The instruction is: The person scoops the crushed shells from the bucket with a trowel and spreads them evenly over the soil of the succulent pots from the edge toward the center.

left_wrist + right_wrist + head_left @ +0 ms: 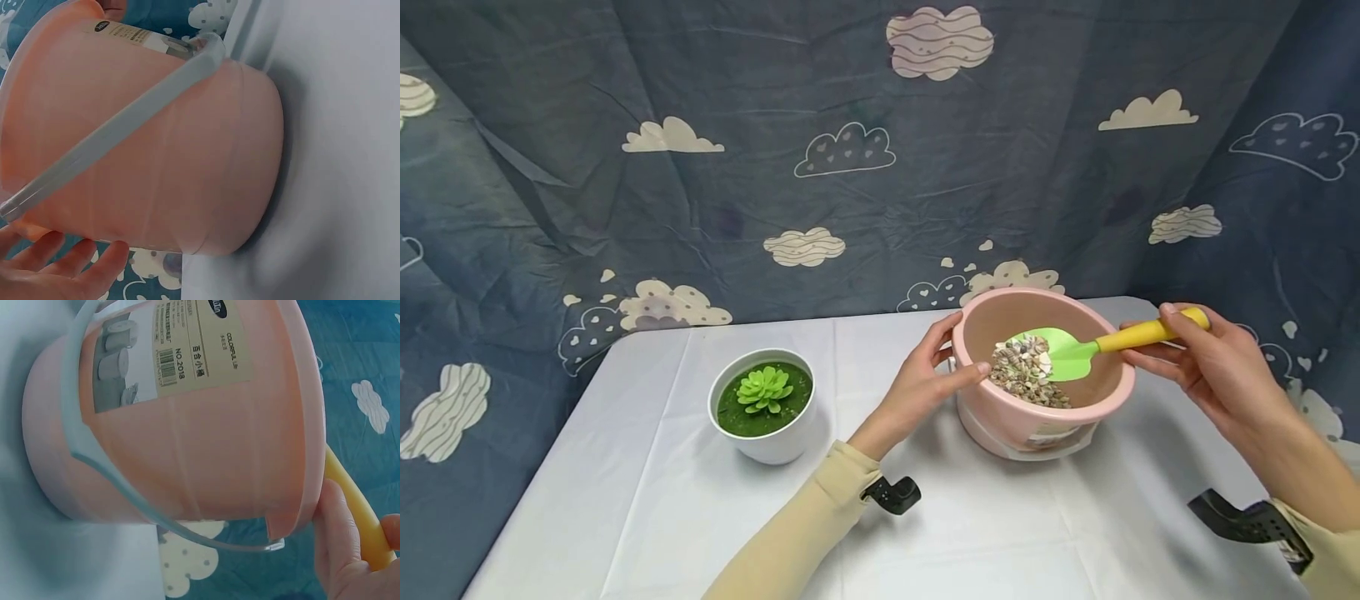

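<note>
two hands are busy around a pink bucket (1043,417) that sits on the right half of the bench (647,500), which has a white cloth over it. the left hand (928,379) rests on the bucket's near-left rim, thumb hooked over the edge and fingers spread along the outside wall, so it's steadying the bucket more than squeezing it. in the left wrist view those fingertips (44,269) show just under the rim, and the bucket's clear grey handle (112,128) lies folded down across the pink wall.

the right hand (1206,367) pinches the yellow handle (1150,333) of a small green scoop (1063,352), fingers curled around it, well out to the right of the bucket. the green blade reaches in over the rim and sits right on a pile of small shells and pebbles (1026,373) inside the bucket, some of them lying on the blade. the right wrist view shows the yellow handle crossing just outside the rim, plus a printed label (181,350) on the bucket wall.

off to the left, well apart from the bucket, there's a white pot (765,406) with a light green succulent (764,388) set in dark green filling. behind the bench hangs a blue cloth with cloud prints (850,125).
</note>
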`<action>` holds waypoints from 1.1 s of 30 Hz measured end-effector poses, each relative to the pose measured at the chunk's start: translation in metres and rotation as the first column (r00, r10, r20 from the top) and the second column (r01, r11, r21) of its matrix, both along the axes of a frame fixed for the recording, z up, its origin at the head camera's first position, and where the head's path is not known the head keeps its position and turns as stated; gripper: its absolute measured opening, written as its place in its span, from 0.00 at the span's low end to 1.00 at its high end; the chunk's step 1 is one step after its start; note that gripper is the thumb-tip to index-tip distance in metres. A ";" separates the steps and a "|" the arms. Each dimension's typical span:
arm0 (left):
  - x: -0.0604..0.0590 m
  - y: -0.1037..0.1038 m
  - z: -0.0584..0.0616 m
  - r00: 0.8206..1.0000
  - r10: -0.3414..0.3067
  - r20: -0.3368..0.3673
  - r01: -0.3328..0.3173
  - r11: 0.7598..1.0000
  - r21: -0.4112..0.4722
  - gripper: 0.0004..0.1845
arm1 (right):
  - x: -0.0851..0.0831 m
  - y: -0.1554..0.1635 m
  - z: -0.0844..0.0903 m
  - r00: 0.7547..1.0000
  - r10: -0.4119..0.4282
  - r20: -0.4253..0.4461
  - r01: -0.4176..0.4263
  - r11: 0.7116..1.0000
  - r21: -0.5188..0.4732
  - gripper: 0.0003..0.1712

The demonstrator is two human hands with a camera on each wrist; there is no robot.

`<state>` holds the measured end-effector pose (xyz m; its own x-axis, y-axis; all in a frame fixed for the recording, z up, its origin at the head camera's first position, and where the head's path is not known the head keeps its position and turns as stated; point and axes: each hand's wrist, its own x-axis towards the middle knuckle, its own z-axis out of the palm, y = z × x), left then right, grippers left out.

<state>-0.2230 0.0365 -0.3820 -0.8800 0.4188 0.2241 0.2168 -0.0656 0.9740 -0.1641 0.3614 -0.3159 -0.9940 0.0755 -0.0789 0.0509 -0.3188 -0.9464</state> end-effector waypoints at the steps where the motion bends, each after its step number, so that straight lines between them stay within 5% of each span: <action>1: 0.001 -0.001 0.001 1.000 0.004 0.000 -0.004 1.000 -0.009 0.40 | 0.000 -0.001 0.000 1.000 -0.003 -0.005 0.003 1.000 0.001 0.15; 23: 0.005 -0.041 0.017 0.982 0.017 -0.186 -0.062 0.969 -0.239 0.40 | -0.001 -0.039 0.000 0.982 -0.087 -0.166 0.077 0.995 -0.064 0.19; 33: 0.013 -0.066 0.030 0.980 0.047 -0.193 -0.111 0.934 -0.339 0.46 | -0.005 -0.063 0.002 0.972 -0.101 -0.212 0.100 0.995 -0.019 0.26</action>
<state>-0.2103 -0.0292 -0.3521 -0.8722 0.4295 0.2342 0.3799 0.2932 0.8773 -0.1692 0.2981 -0.3141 -0.9755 0.1761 0.1318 -0.1834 -0.3202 -0.9294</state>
